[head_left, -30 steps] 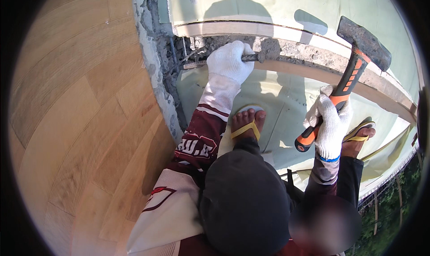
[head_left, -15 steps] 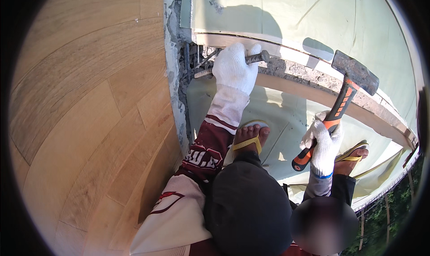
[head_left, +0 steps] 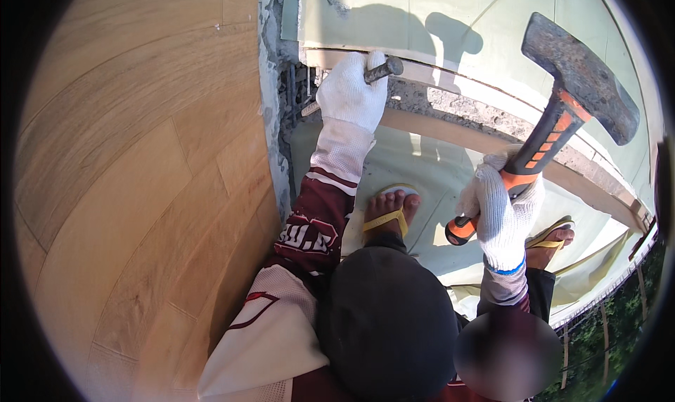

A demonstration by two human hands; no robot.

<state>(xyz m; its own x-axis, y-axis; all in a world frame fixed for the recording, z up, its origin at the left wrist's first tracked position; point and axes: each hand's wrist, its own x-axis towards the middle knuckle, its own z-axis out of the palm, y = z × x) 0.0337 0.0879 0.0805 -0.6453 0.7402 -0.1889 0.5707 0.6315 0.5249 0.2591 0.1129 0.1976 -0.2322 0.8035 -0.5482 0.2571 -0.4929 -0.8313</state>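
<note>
My left hand [head_left: 346,96], in a white knitted glove, is closed around a dark metal chisel [head_left: 385,69]. Its round struck end sticks out to the right of the fist; the working end is hidden behind the glove, by the broken concrete at the wall. My right hand [head_left: 508,216], gloved too, grips the black and orange handle of a sledgehammer [head_left: 580,79]. The hammer's worn steel head is raised up and to the right, well apart from the chisel.
A rough concrete strip [head_left: 464,114] runs rightward between wooden boards [head_left: 485,140]. Metal bars [head_left: 294,86] show in the gap beside the wood-plank surface [head_left: 155,191] at left. Pale green sheeting [head_left: 422,170] lies under my sandalled feet [head_left: 391,216]. Greenery [head_left: 612,339] shows beyond an edge at lower right.
The hammer has risen toward the camera and shifted up and to the right, looking larger. My left hand has moved slightly left and up with the chisel.
</note>
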